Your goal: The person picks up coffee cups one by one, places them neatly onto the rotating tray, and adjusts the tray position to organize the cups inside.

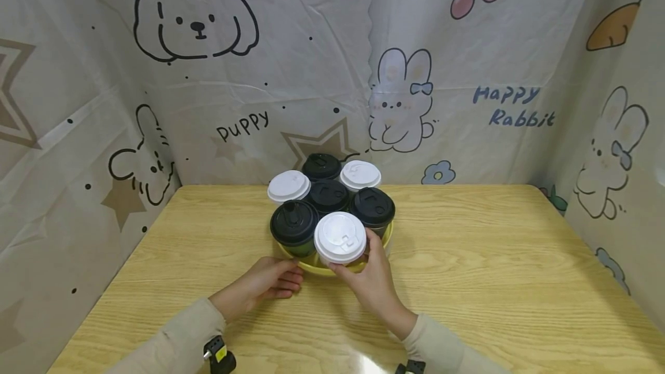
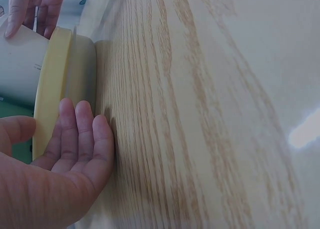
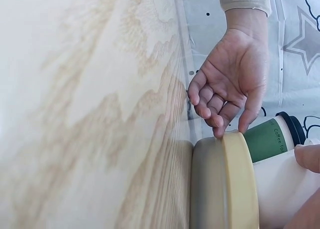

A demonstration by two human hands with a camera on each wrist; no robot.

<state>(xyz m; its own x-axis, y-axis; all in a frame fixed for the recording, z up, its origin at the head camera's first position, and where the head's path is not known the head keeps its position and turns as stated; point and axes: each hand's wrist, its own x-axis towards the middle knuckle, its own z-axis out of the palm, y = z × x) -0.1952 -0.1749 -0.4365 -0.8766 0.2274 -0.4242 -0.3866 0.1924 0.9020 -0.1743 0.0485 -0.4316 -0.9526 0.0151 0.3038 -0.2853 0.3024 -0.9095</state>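
In the head view, several lidded takeaway cups stand grouped on a round yellow-rimmed tray (image 1: 319, 272). My right hand (image 1: 373, 281) grips the nearest one, a white paper cup (image 1: 340, 238) with a white lid, thumb in front and fingers at its right side. At the tray's front left, my left hand (image 1: 265, 283) pinches the rim between thumb and fingers, as the right wrist view shows. Beside the white cup stands a green cup (image 3: 267, 141) with a black lid. In the left wrist view, the white cup (image 2: 20, 61) stands inside the rim.
Behind the front cups are more cups with black lids (image 1: 328, 195) and white lids (image 1: 288, 186). The tray sits on a wood-grain table (image 1: 483, 270). A printed cloth (image 1: 322, 62) hangs along the table's back and sides.
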